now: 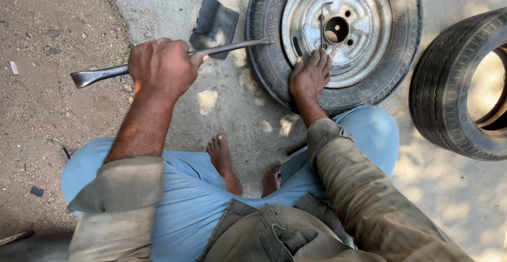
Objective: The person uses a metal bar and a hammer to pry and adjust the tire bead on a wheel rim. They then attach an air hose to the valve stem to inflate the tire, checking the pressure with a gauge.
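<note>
My left hand (162,68) is clenched around the tire iron (174,59), its tip wedged between tyre (266,56) and steel rim (338,30) on the ground, and my open right hand (310,76) pressing flat nearby could be hit if the iron slips.

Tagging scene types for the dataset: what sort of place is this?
Probably an outdoor, roadside-style tyre repair spot. A wheel lies flat on bare concrete ground with dirt alongside, a loose tyre sits beside it, and the left hand works a tyre iron at the rim.
</note>
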